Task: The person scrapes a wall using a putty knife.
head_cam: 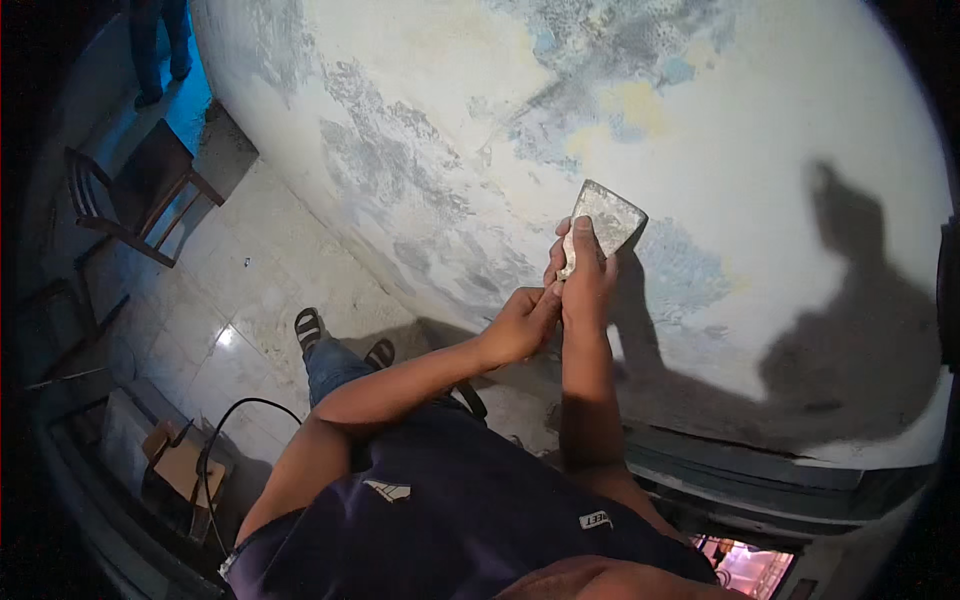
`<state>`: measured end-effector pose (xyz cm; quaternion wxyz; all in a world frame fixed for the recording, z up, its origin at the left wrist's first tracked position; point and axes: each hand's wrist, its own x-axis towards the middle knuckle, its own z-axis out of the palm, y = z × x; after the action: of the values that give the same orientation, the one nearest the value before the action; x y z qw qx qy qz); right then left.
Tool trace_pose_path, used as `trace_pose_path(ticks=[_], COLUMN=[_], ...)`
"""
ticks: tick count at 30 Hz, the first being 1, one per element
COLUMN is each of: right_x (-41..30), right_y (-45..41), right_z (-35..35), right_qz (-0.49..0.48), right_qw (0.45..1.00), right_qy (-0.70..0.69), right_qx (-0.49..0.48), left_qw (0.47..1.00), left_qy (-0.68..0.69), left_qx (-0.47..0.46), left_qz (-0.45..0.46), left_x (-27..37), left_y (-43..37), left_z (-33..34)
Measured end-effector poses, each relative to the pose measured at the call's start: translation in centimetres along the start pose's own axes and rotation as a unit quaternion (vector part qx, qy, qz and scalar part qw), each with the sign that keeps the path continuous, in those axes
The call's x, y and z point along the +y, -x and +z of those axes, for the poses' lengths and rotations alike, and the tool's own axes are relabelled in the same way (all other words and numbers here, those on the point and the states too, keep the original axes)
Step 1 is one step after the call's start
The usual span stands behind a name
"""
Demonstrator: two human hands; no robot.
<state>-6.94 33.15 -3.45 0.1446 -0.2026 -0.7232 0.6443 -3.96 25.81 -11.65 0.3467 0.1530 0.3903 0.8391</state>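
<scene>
My right hand (pixel 589 274) grips a putty knife (pixel 609 219) with a broad, flared blade. Its thumb lies flat along the blade face, which is smeared with whitish filler, and its fingers curl behind. My left hand (pixel 525 322) meets it from the left, thumb and fingers closed at the knife's narrow lower end. How much of the handle lies inside the hands is hidden. Behind the blade rises a patchy white wall (pixel 750 120) with grey, pale blue and yellowish areas. The knife appears held in front of the wall; whether it touches is not clear.
A wooden chair (pixel 154 176) lies or stands on the tiled floor (pixel 217 300) at left. Below it are a cardboard piece (pixel 184 469) and a black cable (pixel 251 401). Another person's legs (pixel 157 45) show at upper left. A dark ledge (pixel 750 465) runs along the wall's lower right.
</scene>
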Motion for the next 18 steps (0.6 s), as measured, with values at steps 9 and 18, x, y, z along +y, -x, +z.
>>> trace_pose_path(ticks=[9, 18], right_x=[11.9, 7.3], right_y=[2.8, 0.4], right_z=[-3.6, -2.7], right_qz=[0.028, 0.034], right_qw=[0.997, 0.999], right_qy=[-0.071, -0.009], right_qx=[-0.012, -0.028], left_qw=[0.987, 0.996], left_qy=[0.133, 0.075], left_qx=[-0.042, -0.048], left_qz=[-0.08, -0.01], left_x=[-10.7, -7.3], left_y=[2.1, -0.5], left_z=[-3.9, -2.7])
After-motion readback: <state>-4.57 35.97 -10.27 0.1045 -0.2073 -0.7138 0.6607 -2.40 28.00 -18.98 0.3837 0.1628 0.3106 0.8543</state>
